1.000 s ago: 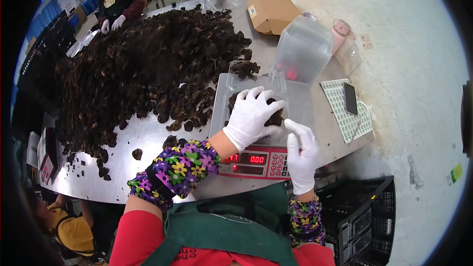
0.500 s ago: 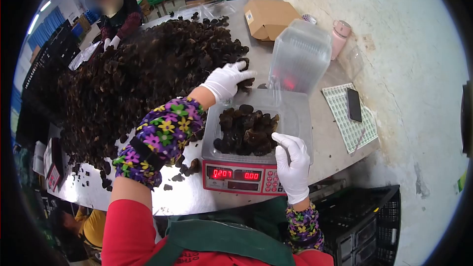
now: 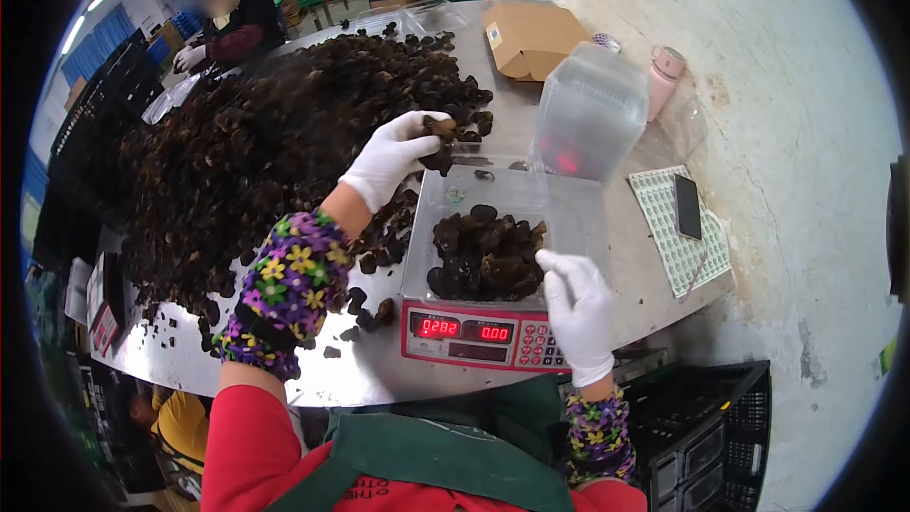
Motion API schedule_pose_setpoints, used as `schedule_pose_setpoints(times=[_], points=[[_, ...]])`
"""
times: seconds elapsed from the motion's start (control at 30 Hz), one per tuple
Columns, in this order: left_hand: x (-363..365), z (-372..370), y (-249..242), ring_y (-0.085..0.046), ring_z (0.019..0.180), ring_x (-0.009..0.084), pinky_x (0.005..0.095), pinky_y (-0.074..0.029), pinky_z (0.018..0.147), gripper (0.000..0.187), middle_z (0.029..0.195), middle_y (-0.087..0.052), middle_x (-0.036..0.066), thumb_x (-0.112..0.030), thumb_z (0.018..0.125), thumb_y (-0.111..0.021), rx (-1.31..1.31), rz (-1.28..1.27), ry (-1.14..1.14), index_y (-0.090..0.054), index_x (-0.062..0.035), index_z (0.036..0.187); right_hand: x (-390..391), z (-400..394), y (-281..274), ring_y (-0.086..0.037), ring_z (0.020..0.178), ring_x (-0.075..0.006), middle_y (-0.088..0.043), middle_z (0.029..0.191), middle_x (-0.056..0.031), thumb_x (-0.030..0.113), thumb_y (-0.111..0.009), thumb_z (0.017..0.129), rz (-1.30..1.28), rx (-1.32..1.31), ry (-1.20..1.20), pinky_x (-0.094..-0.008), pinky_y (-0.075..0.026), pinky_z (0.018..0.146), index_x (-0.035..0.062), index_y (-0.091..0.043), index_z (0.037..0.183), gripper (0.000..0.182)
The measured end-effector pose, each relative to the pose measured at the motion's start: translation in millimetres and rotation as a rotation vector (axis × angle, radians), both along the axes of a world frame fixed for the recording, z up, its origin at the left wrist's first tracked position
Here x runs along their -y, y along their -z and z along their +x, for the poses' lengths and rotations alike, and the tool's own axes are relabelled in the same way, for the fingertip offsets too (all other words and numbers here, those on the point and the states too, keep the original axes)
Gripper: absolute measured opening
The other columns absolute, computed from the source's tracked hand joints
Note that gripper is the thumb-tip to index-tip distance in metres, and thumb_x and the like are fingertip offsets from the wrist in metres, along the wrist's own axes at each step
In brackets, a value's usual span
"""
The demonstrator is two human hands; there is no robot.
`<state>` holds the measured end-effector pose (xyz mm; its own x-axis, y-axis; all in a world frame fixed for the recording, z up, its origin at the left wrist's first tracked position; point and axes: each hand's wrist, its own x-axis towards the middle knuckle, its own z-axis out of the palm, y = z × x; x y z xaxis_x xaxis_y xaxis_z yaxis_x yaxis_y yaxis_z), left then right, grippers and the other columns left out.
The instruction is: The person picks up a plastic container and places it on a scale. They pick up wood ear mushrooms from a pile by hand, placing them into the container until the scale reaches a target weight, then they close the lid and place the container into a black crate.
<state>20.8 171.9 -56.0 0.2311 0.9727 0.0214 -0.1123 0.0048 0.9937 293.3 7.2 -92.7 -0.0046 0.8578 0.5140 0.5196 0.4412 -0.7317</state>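
My left hand (image 3: 391,159), in a white glove, is closed on a dark brown piece of wood ear mushroom (image 3: 438,144) above the near right side of a large mushroom heap (image 3: 275,133). My right hand (image 3: 579,308), gloved too, has its fingers bent at the right side of a clear plastic box (image 3: 431,194), thumb and forefinger at its edge. Inside the box lies a mound of wood ears (image 3: 488,251). The box rests on a red and silver scale (image 3: 455,349), whose lit display reads about 0282 and 0.00.
Behind the scale stand nested clear boxes (image 3: 592,114), a cardboard box (image 3: 536,38) and a pink bottle (image 3: 665,81). A phone (image 3: 687,207) lies on a label sheet (image 3: 659,228) at right. Black crates (image 3: 706,436) stand below. Another person (image 3: 237,14) works across the heap.
My left hand has moved left and lifted away from the heap's edge with mushroom in its fingers. The scale reading rose from about 0207 to 0282. The other person's hands moved left.
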Motion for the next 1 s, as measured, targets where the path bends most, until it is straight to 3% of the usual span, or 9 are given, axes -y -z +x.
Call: schedule_pose_setpoints(times=[0.1, 0.27, 0.37, 0.43, 0.53, 0.63, 0.8, 0.93, 1.0], points=[[17.6, -36.5, 25.2, -0.066, 0.108, 0.0219, 0.0354, -0.058, 0.091, 0.037, 0.126, -0.062, 0.013, 0.001, 0.098, -0.054, 0.505, -0.182, 0.078, -0.057, -0.0069, 0.134, -15.5, 1.9, -29.8, -0.067, 0.098, -0.0283, -0.069, 0.102, -0.0119, 0.004, -0.065, 0.092, 0.038, -0.002, 0.026, -0.0363, -0.052, 0.086, 0.0041, -0.071, 0.106, 0.015], [56.6, -70.1, 56.9, -0.062, 0.117, 0.0328, 0.0433, -0.057, 0.093, 0.043, 0.135, -0.058, 0.023, -0.015, 0.096, -0.059, 0.999, -0.356, 0.127, -0.055, -0.0053, 0.137, -68.1, -6.2, -64.7, -0.068, 0.096, -0.0279, -0.069, 0.104, -0.0129, 0.003, -0.062, 0.092, 0.010, 0.028, -0.118, -0.0355, -0.052, 0.087, 0.0030, -0.070, 0.107, 0.017], [73.8, -75.5, 58.4, -0.062, 0.117, 0.0321, 0.0445, -0.058, 0.087, 0.044, 0.133, -0.059, 0.019, -0.018, 0.094, -0.057, 0.999, -0.398, 0.086, -0.055, -0.0047, 0.136, -115.2, -14.8, -66.4, -0.067, 0.095, -0.0287, -0.068, 0.107, -0.0144, 0.004, -0.060, 0.092, -0.089, 0.137, -0.237, -0.0356, -0.052, 0.088, 0.0041, -0.069, 0.110, 0.021], [82.2, -75.9, 56.3, -0.063, 0.115, 0.0317, 0.0435, -0.058, 0.084, 0.043, 0.132, -0.060, 0.017, -0.028, 0.099, -0.050, 1.012, -0.390, 0.085, -0.057, -0.0062, 0.135, -147.4, -23.9, -53.9, -0.066, 0.096, -0.0294, -0.067, 0.109, -0.0150, 0.006, -0.060, 0.092, -0.132, 0.251, -0.292, -0.0358, -0.052, 0.088, 0.0056, -0.069, 0.113, 0.024], [93.5, -76.9, 48.5, -0.062, 0.117, 0.0319, 0.0425, -0.058, 0.081, 0.047, 0.135, -0.059, 0.017, -0.037, 0.102, -0.046, 0.978, -0.448, -0.003, -0.056, -0.0079, 0.138, -183.5, -42.5, -32.2, -0.064, 0.102, -0.0332, -0.065, 0.110, -0.0168, 0.014, -0.061, 0.091, -0.231, 0.520, -0.330, -0.0401, -0.050, 0.094, 0.0154, -0.064, 0.126, 0.035], [100.9, -80.0, 46.6, -0.060, 0.121, 0.0307, 0.0441, -0.056, 0.086, 0.053, 0.138, -0.057, 0.016, -0.045, 0.103, -0.045, 0.973, -0.437, 0.004, -0.052, -0.0092, 0.142, -204.1, -56.2, -4.2, -0.064, 0.104, -0.0350, -0.065, 0.109, -0.0183, 0.015, -0.062, 0.090, -0.236, 0.640, -0.307, -0.0423, -0.050, 0.093, 0.0159, -0.064, 0.126, 0.035], [111.6, -83.8, 43.0, -0.059, 0.123, 0.0307, 0.0449, -0.056, 0.086, 0.058, 0.140, -0.056, 0.017, -0.048, 0.104, -0.045, 0.951, -0.433, -0.051, -0.048, -0.0075, 0.145, -205.5, -64.3, 17.2, -0.066, 0.097, -0.0358, -0.066, 0.100, -0.0132, 0.022, -0.065, 0.090, -0.165, 0.728, -0.223, -0.0456, -0.052, 0.086, 0.0135, -0.069, 0.105, 0.017], [113.0, -89.5, 55.5, -0.061, 0.120, 0.0326, 0.0423, -0.058, 0.080, 0.055, 0.141, -0.054, 0.018, -0.044, 0.104, -0.049, 1.053, -0.465, 0.023, -0.049, -0.0077, 0.145, -210.3, -58.8, 18.9, -0.065, 0.094, -0.0372, -0.068, 0.096, -0.0142, 0.019, -0.065, 0.090, -0.133, 0.724, -0.193, -0.0456, -0.052, 0.084, 0.0127, -0.070, 0.100, 0.013], [115.8, -91.9, 58.4, -0.062, 0.118, 0.0331, 0.0417, -0.059, 0.077, 0.054, 0.141, -0.054, 0.019, -0.043, 0.104, -0.050, 1.090, -0.475, 0.059, -0.049, -0.0082, 0.145, -205.6, -49.4, 6.7, -0.068, 0.085, -0.0305, -0.070, 0.092, -0.0128, 0.016, -0.064, 0.090, -0.176, 0.509, -0.219, -0.0409, -0.053, 0.079, 0.0095, -0.070, 0.100, 0.013]])
